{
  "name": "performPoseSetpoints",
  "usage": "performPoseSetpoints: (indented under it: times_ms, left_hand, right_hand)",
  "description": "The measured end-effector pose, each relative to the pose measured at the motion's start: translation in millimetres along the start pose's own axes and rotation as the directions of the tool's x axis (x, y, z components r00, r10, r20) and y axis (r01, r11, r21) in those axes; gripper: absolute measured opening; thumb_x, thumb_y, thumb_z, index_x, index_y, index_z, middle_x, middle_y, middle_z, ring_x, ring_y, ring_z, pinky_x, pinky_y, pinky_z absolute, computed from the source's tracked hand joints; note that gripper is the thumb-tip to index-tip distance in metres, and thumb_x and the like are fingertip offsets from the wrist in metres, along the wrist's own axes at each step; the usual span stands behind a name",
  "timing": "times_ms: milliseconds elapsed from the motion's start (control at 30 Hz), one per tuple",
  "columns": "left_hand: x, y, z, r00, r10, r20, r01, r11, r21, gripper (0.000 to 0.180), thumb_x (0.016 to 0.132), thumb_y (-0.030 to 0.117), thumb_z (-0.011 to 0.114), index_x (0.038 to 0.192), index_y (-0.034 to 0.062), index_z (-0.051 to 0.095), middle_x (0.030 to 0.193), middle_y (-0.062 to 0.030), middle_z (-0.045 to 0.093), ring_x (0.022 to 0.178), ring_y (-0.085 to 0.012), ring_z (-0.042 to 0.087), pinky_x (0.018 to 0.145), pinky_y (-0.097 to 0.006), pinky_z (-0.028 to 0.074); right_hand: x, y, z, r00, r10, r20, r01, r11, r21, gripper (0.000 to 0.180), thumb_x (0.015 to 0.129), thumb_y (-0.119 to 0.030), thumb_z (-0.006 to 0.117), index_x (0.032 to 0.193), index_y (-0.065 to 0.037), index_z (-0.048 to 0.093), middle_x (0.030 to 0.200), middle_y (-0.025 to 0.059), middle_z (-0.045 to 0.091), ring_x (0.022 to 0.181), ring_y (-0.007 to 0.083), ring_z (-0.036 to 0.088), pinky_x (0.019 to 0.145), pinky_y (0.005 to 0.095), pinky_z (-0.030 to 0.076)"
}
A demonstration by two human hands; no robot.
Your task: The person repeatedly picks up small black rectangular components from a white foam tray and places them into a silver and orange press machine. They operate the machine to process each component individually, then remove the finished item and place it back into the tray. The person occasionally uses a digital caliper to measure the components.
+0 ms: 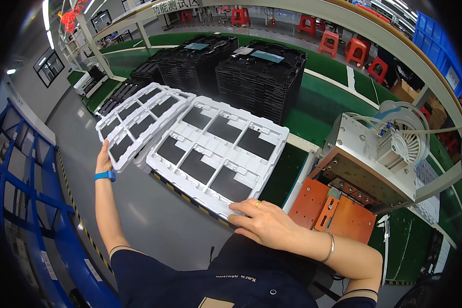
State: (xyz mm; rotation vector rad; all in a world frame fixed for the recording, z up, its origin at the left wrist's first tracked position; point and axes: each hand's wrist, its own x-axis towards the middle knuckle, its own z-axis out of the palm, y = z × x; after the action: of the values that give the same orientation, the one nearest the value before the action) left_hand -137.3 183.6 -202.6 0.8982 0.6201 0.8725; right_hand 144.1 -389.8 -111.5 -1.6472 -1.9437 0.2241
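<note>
My left hand [103, 158] is closed on the near edge of a white plastic tray [133, 128], which is tilted up at the left. Dark flat rectangular pieces show in that tray's compartments. Beside it, a second white tray [218, 154] lies level in front of me, holding several dark grey flat pieces [197, 165] in two rows. My right hand [264, 223] rests on this tray's near right corner with its fingers stretched out. Its palm is hidden. White tray edges show between the two trays.
Tall stacks of black trays [262, 77] stand behind the white trays on the green bench. At the right is a metal press [369, 154] with an orange base plate [344, 208]. A blue rack [33, 195] stands at the far left. Red stools [328, 43] are beyond.
</note>
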Motion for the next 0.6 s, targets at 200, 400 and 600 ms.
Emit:
performPoseSetpoints:
  times_ms: [200, 400, 600]
  left_hand:
    - [23, -11, 11, 0.949, -0.053, -0.312, 0.241, 0.762, 0.602, 0.056, 0.095, 0.045, 0.062, 0.125, -0.0009, 0.054, 0.119, -0.0203, 0.064, 0.105, -0.0279, 0.065, 0.083, -0.041, 0.057]
    - [-56, -36, 80, 0.696, 0.714, 0.077, 0.048, -0.152, 0.987, 0.056, 0.093, 0.052, 0.058, 0.119, 0.0024, 0.065, 0.136, -0.0243, 0.052, 0.128, -0.0393, 0.047, 0.106, -0.051, 0.036]
    - [-77, -72, 73, 0.802, 0.447, 0.397, -0.398, -0.098, 0.912, 0.037, 0.098, 0.034, 0.053, 0.131, 0.0206, 0.064, 0.152, -0.0092, 0.042, 0.145, -0.0411, 0.023, 0.118, -0.055, 0.013]
  right_hand:
    - [-1, 1, -1, 0.999, 0.031, 0.026, -0.031, 1.0, -0.001, 0.027, 0.086, -0.021, 0.07, 0.108, -0.008, 0.064, 0.122, 0.0089, 0.06, 0.105, 0.027, 0.06, 0.087, 0.037, 0.052]
    - [-1, 2, 0, 0.998, 0.045, 0.037, -0.044, 0.999, -0.004, 0.026, 0.086, -0.02, 0.07, 0.108, -0.008, 0.065, 0.118, 0.0078, 0.062, 0.103, 0.0254, 0.061, 0.086, 0.0362, 0.052]
    - [-3, 0, -2, 0.997, 0.055, 0.046, -0.055, 0.998, -0.006, 0.026, 0.086, -0.021, 0.071, 0.108, -0.007, 0.066, 0.117, 0.0073, 0.063, 0.101, 0.0249, 0.061, 0.085, 0.0354, 0.052]
